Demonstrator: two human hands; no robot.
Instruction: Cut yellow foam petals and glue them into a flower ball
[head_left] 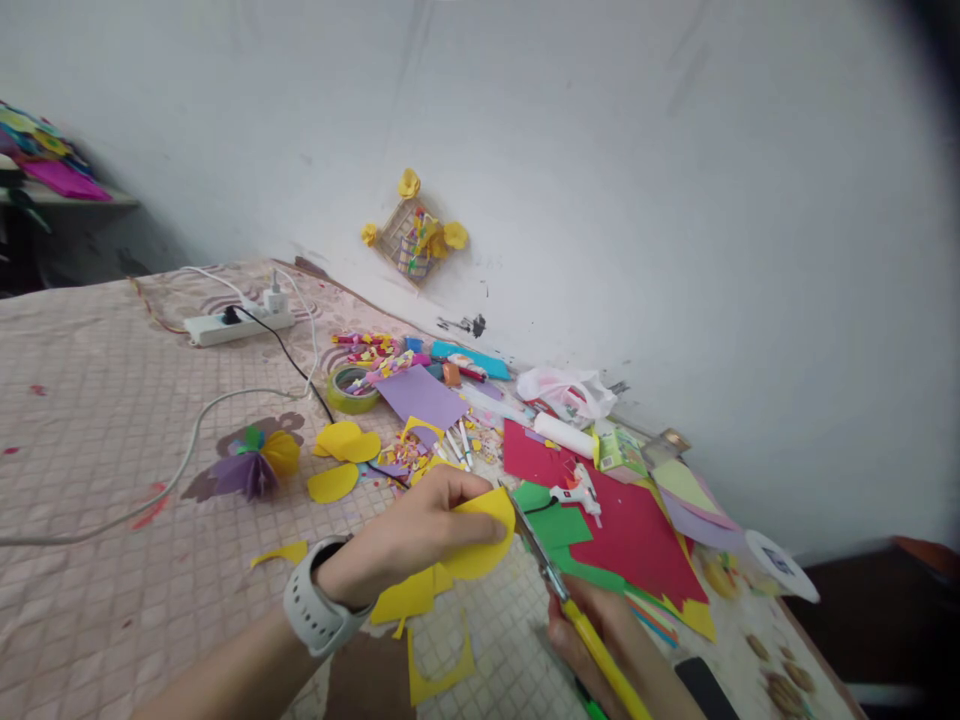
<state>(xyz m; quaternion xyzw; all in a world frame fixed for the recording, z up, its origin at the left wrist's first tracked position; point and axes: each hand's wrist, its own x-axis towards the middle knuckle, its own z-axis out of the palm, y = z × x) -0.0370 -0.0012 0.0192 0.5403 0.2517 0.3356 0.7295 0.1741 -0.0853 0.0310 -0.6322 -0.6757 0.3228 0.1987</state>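
Observation:
My left hand (420, 530), with a white watch (315, 600) on the wrist, is closed on a sheet of yellow paper (480, 545) with a rounded edge. My right hand (600, 640) grips yellow-handled scissors (559, 590); the blades point up and left and meet the rounded edge of the yellow paper. Yellow offcuts (439, 670) lie under my hands on the checked tablecloth (97, 420).
A red sheet (630, 525), green paper (559, 520), a white glue gun (577, 495), a purple sheet (424, 397), a tape roll (351, 390), yellow petals (345, 445) and a paper flower (251, 465) lie about. A power strip (236, 325) with cables sits at the back left. A phone (709, 690) lies at the lower right.

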